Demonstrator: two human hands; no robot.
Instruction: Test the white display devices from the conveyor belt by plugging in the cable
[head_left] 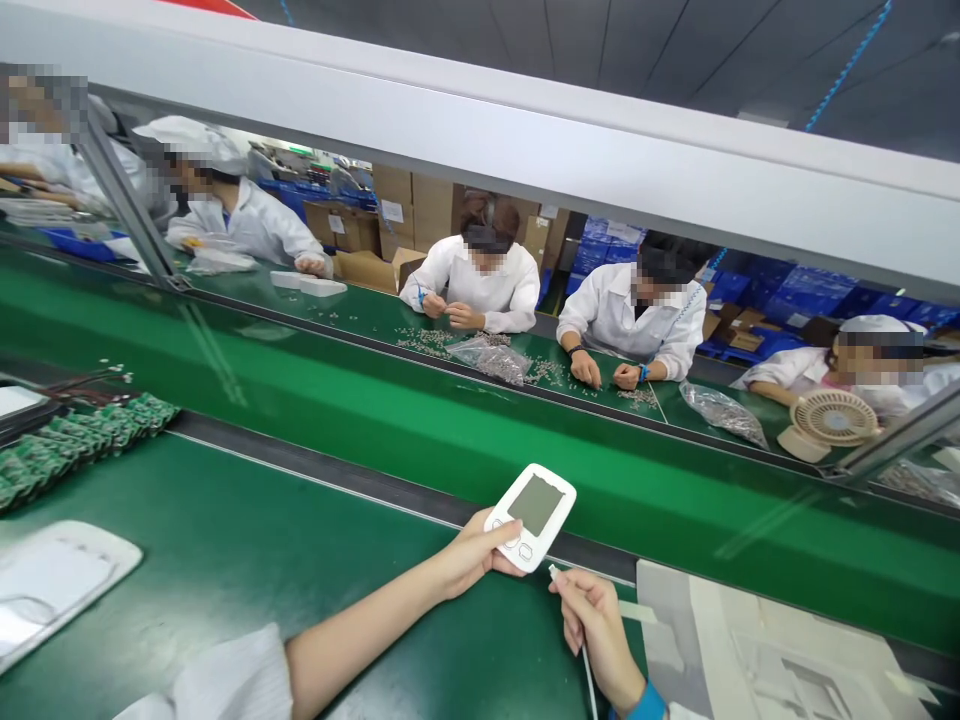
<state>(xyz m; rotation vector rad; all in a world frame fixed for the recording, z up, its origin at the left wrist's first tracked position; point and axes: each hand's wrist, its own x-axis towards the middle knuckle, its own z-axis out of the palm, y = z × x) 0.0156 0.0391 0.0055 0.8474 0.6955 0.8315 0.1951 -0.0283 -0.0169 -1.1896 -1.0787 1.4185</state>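
My left hand [484, 555] grips a white handheld device [534, 515] with a grey screen and a few buttons, its thumb lying across the button area. The screen faces up toward me and looks blank. Just below and right of the device, my right hand [592, 615] pinches the white plug end of a cable [588, 675]. The cable runs down out of view. Its plug tip points at the device's lower edge, with a small gap between them.
Green circuit boards [82, 445] are stacked at the left, above a white tray [112, 545]. Taped sheets [720, 640] lie at right. A green conveyor belt [360, 400] crosses ahead; beyond it, several co-workers in white sit at a bench with small parts and a fan [832, 420].
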